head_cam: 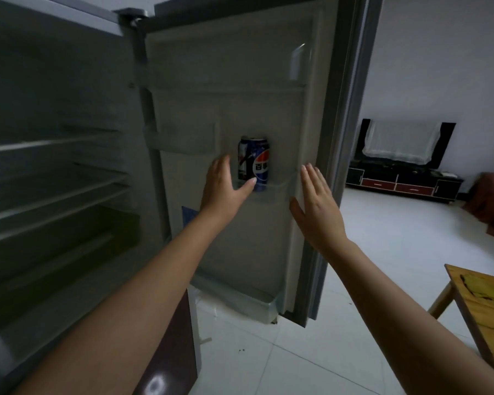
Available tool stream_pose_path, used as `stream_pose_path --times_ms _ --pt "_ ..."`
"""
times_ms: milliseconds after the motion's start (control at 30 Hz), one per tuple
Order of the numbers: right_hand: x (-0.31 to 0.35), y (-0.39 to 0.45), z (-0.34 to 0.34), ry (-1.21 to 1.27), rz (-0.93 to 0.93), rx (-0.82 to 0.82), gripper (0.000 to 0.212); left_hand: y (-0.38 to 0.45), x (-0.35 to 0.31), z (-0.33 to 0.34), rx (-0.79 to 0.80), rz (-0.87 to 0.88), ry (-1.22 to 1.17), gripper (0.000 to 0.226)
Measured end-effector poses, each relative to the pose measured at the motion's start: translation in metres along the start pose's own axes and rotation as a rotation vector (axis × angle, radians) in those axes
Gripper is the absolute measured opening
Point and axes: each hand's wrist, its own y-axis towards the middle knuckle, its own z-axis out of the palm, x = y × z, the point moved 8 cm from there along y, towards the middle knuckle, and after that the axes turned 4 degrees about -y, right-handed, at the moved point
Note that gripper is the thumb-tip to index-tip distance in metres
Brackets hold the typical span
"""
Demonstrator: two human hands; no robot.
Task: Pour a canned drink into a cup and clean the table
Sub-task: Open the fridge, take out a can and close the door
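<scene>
You have one can (253, 163) in one open fridge door (240, 109), two hands (226, 186) (317, 206) raised, one wooden desk (485, 303) and one TV stand (402, 182).

can (253, 163) | Pepsi globe logo | Chinese characters "百事" (partly hidden)

My fridge's door shelf (271, 192) carries one blue can (253, 162), upright; far right, a wooden table (474, 297) corner.
</scene>
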Motion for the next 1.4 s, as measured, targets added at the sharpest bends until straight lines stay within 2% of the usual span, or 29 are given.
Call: stream_pose_path --times_ms 167,433,667,900,1400 --pt "0.004 0.0 0.021 -0.028 -0.013 0.109 0.067 0.03 0.0 0.01 0.003 -0.044 -0.125 0.069" --pt "0.0 0.0 0.023 -0.015 0.006 0.102 0.066 0.052 0.008 0.029 0.017 -0.136 -0.235 0.05" --pt "0.001 0.001 0.023 0.009 0.011 0.094 0.064 0.064 0.016 0.04 0.039 -0.185 -0.304 0.058" --pt "0.0 0.001 0.023 0.044 0.016 0.075 0.063 0.068 0.018 0.04 -0.001 -0.249 -0.258 0.052" --pt "0.002 -0.002 0.021 0.093 -0.024 0.084 0.066 0.05 -0.036 -0.018 -0.187 -0.107 -0.428 0.052"
